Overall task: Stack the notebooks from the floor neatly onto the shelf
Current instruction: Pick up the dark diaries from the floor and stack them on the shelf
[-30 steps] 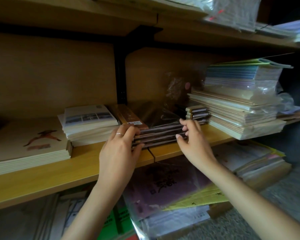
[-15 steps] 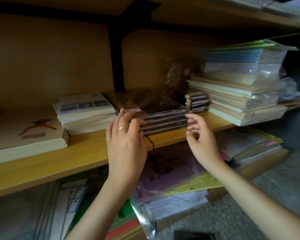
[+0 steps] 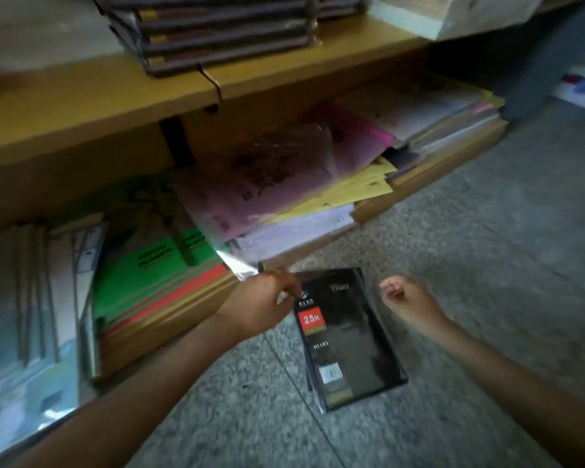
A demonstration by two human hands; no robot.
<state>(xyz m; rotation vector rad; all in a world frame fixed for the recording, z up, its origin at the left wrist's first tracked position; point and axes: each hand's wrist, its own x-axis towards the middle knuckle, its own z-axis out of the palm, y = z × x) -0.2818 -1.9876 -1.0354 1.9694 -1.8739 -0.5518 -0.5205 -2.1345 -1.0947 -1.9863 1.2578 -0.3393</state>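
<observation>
A black notebook in clear wrap, with a red label, lies flat on the grey floor in front of the shelf unit. My left hand reaches down to its upper left corner and its fingertips touch the cover there. My right hand hovers just right of the notebook's top edge, fingers loosely curled, holding nothing. A stack of dark notebooks sits on the wooden shelf above. The picture is blurred.
Under the shelf lie pink and yellow paper packs in plastic, green and red books and pale books at far left. A tall pale stack stands at the shelf's right. Speckled floor stretches to the right.
Both hands left the dark stack on the shelf and dropped to the floor. The view swung down; the left hand now touches a notebook lying there.
</observation>
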